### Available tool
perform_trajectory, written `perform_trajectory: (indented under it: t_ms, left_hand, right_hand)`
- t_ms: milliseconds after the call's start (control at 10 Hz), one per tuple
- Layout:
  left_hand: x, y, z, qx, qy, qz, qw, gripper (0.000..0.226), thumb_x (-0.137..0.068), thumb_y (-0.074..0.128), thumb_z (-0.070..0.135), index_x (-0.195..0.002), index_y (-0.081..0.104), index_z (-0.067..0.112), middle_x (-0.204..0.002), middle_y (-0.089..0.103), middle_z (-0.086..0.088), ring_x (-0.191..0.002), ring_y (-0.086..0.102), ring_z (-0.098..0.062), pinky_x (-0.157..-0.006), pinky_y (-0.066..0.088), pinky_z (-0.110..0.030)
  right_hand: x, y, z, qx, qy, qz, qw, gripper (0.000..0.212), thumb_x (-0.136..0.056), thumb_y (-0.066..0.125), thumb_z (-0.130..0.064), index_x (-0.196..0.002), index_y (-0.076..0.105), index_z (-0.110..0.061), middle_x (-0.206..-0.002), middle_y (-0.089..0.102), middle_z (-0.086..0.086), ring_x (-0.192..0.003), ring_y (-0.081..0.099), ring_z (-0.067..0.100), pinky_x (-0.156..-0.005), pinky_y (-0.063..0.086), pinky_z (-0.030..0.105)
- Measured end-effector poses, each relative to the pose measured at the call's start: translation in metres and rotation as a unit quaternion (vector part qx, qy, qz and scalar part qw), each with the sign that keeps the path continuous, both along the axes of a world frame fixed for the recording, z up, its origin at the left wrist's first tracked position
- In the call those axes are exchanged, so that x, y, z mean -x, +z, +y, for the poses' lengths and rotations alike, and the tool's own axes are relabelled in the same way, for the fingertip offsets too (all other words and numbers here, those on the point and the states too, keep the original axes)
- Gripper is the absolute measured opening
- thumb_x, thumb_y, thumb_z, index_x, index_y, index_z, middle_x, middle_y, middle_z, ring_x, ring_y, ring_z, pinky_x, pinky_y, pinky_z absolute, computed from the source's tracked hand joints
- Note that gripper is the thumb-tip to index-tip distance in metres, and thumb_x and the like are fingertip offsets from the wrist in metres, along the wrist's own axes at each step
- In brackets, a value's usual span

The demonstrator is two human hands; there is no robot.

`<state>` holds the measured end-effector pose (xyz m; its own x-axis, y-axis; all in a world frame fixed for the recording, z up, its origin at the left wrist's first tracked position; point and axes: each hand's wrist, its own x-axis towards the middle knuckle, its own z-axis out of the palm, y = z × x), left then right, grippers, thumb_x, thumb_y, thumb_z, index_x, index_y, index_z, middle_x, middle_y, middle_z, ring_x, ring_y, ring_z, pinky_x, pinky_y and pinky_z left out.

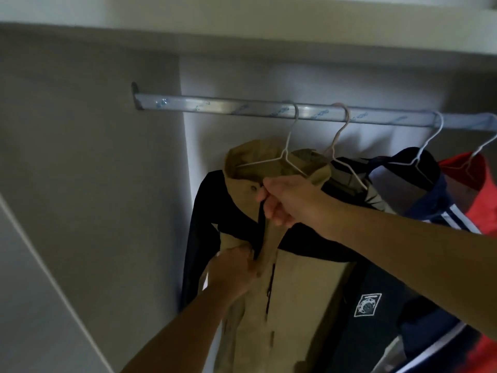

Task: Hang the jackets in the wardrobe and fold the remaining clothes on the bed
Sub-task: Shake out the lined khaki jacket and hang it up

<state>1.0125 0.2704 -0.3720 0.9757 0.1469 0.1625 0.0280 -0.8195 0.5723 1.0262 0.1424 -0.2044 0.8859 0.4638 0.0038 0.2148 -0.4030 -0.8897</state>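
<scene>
R hand [282, 203] fingers pinching tan jacket [295, 286] placket, L hand [231, 267] gripping lower front, on hanger [279, 157]

A tan and navy jacket [301, 286] hangs upright on a white wire hanger [285, 154] from the wardrobe rail [228, 107]

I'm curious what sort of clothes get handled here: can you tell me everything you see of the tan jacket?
The tan jacket looks like woven fabric, with dark panels across the chest and one sleeve, and a snap near the collar. It hangs on a white wire hanger hooked over the metal rail, leftmost in the row. The right hand pinches its front edge near the collar; the left hand grips it lower down.
</scene>
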Motion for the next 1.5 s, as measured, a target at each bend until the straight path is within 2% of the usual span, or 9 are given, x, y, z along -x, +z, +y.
perform_trajectory:
  t_ms: [200, 300, 400, 600, 700, 800, 1000, 1300, 1500]
  left_hand:
    - [-0.010, 0.094, -0.022, 0.166, 0.010, -0.319, 0.933, 0.029, -0.075, 0.058, 0.043, -0.095, 0.050, 0.024, -0.092, 0.054, 0.008, -0.083, 0.053, -0.003, -0.071, 0.043, -0.014]
    - [-0.041, 0.132, -0.044, 0.010, -0.014, -0.246, 0.969, 0.054, -0.076, 0.060, 0.058, -0.113, 0.051, 0.020, -0.110, 0.057, 0.001, -0.103, 0.054, -0.019, -0.093, 0.042, -0.039]
    - [-0.063, 0.142, -0.060, -0.059, -0.047, -0.054, 0.996, 0.044, -0.084, 0.056, 0.056, -0.109, 0.053, 0.019, -0.105, 0.062, -0.003, -0.102, 0.057, -0.026, -0.096, 0.040, -0.044]
    - [-0.061, 0.151, -0.035, 0.177, -0.047, -0.036, 0.982, 0.024, -0.099, 0.042, 0.024, -0.077, 0.051, 0.023, -0.078, 0.050, 0.003, -0.075, 0.049, -0.014, -0.066, 0.039, -0.023]
    - [-0.048, 0.150, -0.013, 0.279, -0.039, 0.013, 0.959, 0.019, -0.097, 0.048, 0.030, -0.102, 0.058, 0.014, -0.106, 0.060, -0.011, -0.099, 0.056, -0.022, -0.088, 0.043, -0.032]
    - [-0.044, 0.156, -0.007, 0.098, -0.056, 0.060, 0.992, 0.035, -0.093, 0.054, 0.040, -0.120, 0.054, 0.017, -0.109, 0.061, -0.004, -0.102, 0.056, -0.022, -0.089, 0.043, -0.031]
    - [-0.042, 0.177, 0.007, 0.402, 0.035, -0.045, 0.914, 0.034, -0.098, 0.048, 0.010, -0.130, 0.050, -0.001, -0.131, 0.053, -0.022, -0.114, 0.052, -0.028, -0.093, 0.039, -0.020]
    - [-0.050, 0.188, 0.005, 0.263, 0.059, -0.110, 0.957, 0.041, -0.093, 0.052, 0.042, -0.087, 0.065, 0.004, -0.080, 0.063, -0.011, -0.074, 0.058, -0.018, -0.072, 0.046, -0.031]
    - [-0.050, 0.166, -0.013, -0.064, 0.061, 0.018, 0.996, 0.030, -0.091, 0.053, 0.034, -0.070, 0.048, 0.014, -0.072, 0.052, 0.000, -0.082, 0.060, -0.026, -0.060, 0.040, -0.027]
  right_hand:
    - [-0.037, -0.017, -0.088, 0.176, -0.154, -0.320, 0.918, 0.019, -0.091, 0.052, -0.018, -0.108, 0.057, -0.012, -0.101, 0.062, 0.008, -0.093, 0.059, 0.023, -0.083, 0.048, 0.037]
    - [-0.037, -0.037, -0.108, 0.256, -0.143, -0.220, 0.930, 0.039, -0.094, 0.052, -0.022, -0.129, 0.044, -0.010, -0.096, 0.061, 0.006, -0.081, 0.052, 0.014, -0.063, 0.038, 0.003]
    - [-0.030, -0.050, -0.104, 0.261, -0.089, -0.214, 0.937, 0.037, -0.098, 0.045, -0.016, -0.133, 0.041, -0.004, -0.088, 0.060, 0.008, -0.074, 0.056, 0.018, -0.055, 0.035, 0.013]
    - [-0.021, -0.052, -0.094, 0.324, -0.085, -0.196, 0.922, 0.023, -0.097, 0.037, -0.011, -0.115, 0.049, -0.004, -0.106, 0.060, 0.018, -0.095, 0.059, 0.033, -0.067, 0.044, 0.025]
    - [-0.008, -0.054, -0.075, 0.311, -0.058, -0.189, 0.929, 0.027, -0.097, 0.035, -0.012, -0.119, 0.047, -0.002, -0.106, 0.060, 0.020, -0.089, 0.059, 0.031, -0.074, 0.046, 0.034]
    - [0.005, -0.054, -0.054, 0.252, 0.028, -0.191, 0.948, 0.030, -0.102, 0.035, -0.024, -0.116, 0.052, -0.003, -0.097, 0.063, 0.015, -0.085, 0.061, 0.031, -0.070, 0.048, 0.033]
    - [-0.029, -0.029, -0.097, 0.328, -0.267, -0.328, 0.845, 0.052, -0.089, 0.055, -0.030, -0.137, 0.041, -0.013, -0.137, 0.043, 0.014, -0.122, 0.043, 0.036, -0.094, 0.037, 0.046]
    - [-0.051, -0.047, -0.076, 0.237, -0.176, -0.146, 0.944, 0.031, -0.101, 0.029, -0.011, -0.124, 0.049, -0.008, -0.107, 0.062, 0.014, -0.098, 0.060, 0.024, -0.078, 0.040, 0.025]
    - [-0.035, -0.032, -0.039, 0.200, -0.227, -0.117, 0.946, 0.029, -0.096, 0.033, -0.006, -0.119, 0.051, -0.003, -0.097, 0.063, 0.014, -0.086, 0.060, 0.025, -0.053, 0.032, 0.021]
